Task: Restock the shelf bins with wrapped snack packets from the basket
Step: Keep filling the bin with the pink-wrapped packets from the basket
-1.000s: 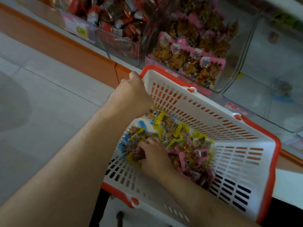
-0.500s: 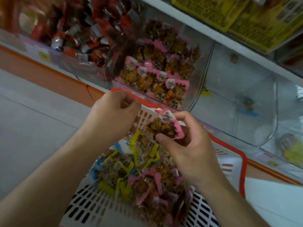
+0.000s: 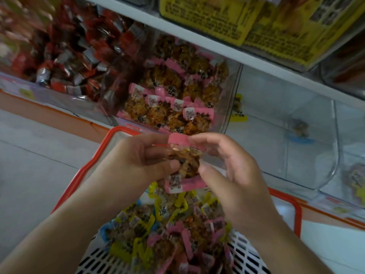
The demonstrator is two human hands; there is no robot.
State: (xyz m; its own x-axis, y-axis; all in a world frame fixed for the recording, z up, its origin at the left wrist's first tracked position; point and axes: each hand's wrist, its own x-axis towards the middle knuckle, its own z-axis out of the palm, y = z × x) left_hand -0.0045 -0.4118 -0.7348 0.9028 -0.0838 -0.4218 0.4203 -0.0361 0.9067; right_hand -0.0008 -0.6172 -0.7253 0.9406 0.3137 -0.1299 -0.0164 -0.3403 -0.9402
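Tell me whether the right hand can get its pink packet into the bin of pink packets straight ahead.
Probably yes. The right hand and left hand hold the pink packet just before the bin of pink packets, whose open front faces them; nothing lies between.

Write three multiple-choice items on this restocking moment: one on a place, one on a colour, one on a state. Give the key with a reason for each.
1. Where is the pink-edged packet?
A. in the bin
B. held above the basket
C. on the floor

2. What colour is the basket's rim?
A. red-orange
B. green
C. black

3. How is the packet held?
A. left hand alone
B. right hand alone
C. both hands pinch it

Key: B, it sits between the hands over the basket's packets; A, the rim shows red-orange beside the left wrist; C, fingers of each hand close on its edges.
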